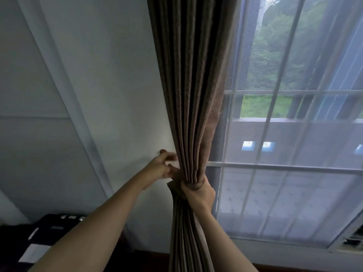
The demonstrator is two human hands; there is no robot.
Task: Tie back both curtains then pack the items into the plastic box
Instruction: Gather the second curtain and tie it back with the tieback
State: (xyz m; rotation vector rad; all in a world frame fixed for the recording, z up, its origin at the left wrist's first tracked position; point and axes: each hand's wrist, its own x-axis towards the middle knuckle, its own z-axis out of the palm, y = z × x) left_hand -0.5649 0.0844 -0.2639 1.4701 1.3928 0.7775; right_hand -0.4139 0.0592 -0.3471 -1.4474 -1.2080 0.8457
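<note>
White wall (98, 85) across left of view, daylight from right. Lower left corner: dark object with pale patches (39, 238), identity unclear.

Reaching with left hand (164, 167) to left edge of brown curtain (188, 95), close against wall. Fingers motion-blurred; cannot tell whether pinching something or empty.

Curtain gathered into one narrow bunch, hanging just beside wall at left edge of window. Darker flap (171, 185) protruding at left of bunch, just under left hand; probably a tieback end, not certain.

Gripping bunch with right hand (200, 195) from its right side, fingers wrapped tight round it, rolled band of fabric sitting just above knuckles. Whole gather held closed by this one grip.

Right of bunch: sheer curtain (284, 193) over barred window, greenery beyond.

Step, by judgement: fastening tieback on this curtain; no knot or hook visible. Second curtain and plastic box not in view.

Risks from here:
- Slackening of right grip before fastening: pleats spilling back toward window.
- Working half-blind behind bunch with left hand: missed hook or loop, flap dropped.
- Sheer caught into gather: right edge of bunch touching it.

Position relative to grip: bunch running vertically through right fist; flap just left of fist, between both hands, below left fingers.
</note>
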